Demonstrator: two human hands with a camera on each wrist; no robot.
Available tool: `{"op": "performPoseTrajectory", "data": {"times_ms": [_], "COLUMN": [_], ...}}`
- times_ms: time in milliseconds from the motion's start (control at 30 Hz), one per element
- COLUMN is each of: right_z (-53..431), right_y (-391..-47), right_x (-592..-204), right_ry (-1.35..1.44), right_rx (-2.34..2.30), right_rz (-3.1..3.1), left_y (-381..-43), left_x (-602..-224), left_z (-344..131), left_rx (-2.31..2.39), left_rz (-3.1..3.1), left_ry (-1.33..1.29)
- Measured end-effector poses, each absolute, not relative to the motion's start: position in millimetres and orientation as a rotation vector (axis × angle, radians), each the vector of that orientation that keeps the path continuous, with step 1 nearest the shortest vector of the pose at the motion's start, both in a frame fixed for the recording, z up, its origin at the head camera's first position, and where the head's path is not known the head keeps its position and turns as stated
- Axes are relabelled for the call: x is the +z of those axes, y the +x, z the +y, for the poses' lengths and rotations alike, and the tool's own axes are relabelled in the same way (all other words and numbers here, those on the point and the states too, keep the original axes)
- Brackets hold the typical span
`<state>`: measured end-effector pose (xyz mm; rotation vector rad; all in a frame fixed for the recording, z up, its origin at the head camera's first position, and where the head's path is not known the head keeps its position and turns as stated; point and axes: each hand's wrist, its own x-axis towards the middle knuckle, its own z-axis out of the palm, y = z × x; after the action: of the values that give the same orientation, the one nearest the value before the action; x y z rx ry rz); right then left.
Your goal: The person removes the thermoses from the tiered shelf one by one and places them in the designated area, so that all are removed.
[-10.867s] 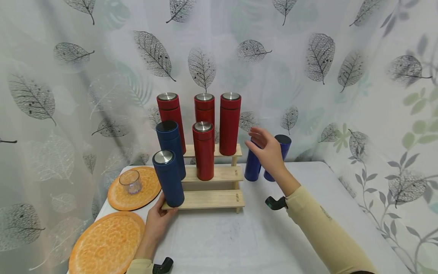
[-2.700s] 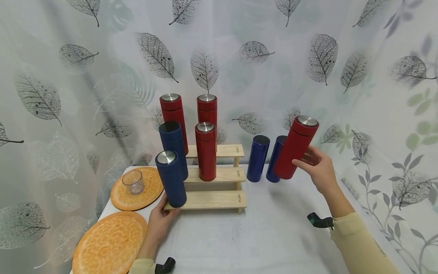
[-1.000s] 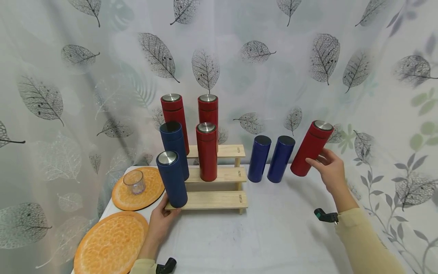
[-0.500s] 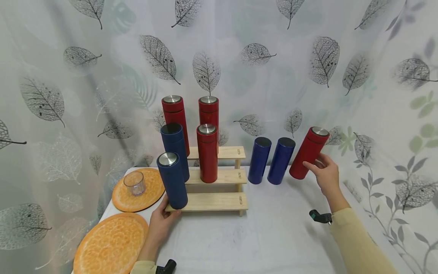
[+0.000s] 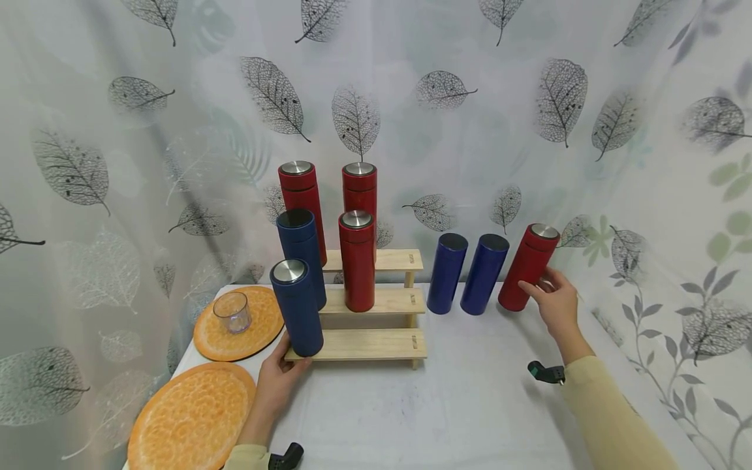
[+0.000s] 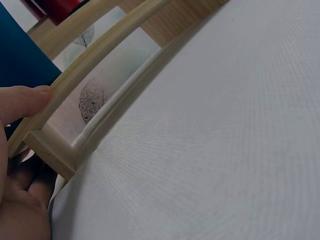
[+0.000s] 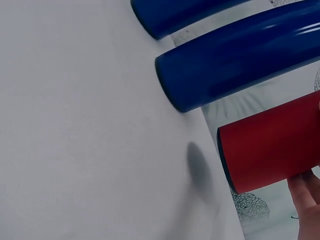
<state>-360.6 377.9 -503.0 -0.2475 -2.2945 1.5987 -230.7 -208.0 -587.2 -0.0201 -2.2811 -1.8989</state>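
One red flask point(image 5: 529, 266) is clamped in the right hand point(image 5: 555, 305); we see thumb and fingers closed round its lower half from the right side. It is just to the right of a glossy blue flask point(image 5: 484, 274), which stands on the white table point(image 5: 435, 405). In the right wrist view its shadow point(image 7: 199, 165) lies apart from its base, and we cannot tell how high it hangs. We see the left hand point(image 5: 277, 378) holding the front left corner of the wooden rack point(image 5: 396, 260), thumb on top, just beside a steel-lidded blue flask point(image 5: 297, 310). Other fingers go out of sight beneath the rack. We find the right fingers partly hidden behind the red body, and the right wrist view cuts off its lid.
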Motion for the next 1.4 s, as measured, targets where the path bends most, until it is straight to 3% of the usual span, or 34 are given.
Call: {"op": "performPoseTrajectory", "data": {"times_ms": [1400], "right_z": [377.2], "right_y": [-358.6], "right_x": [-526.0], "right_ry": [-0.246], "right_rx": [1.526], "right_rz": [-2.361], "left_y": [-233.9], "left_x": [-583.8], "left_z": [-208.6], "left_rx": [-1.901], "left_rz": [-2.293], "left_ry": [-0.017]}}
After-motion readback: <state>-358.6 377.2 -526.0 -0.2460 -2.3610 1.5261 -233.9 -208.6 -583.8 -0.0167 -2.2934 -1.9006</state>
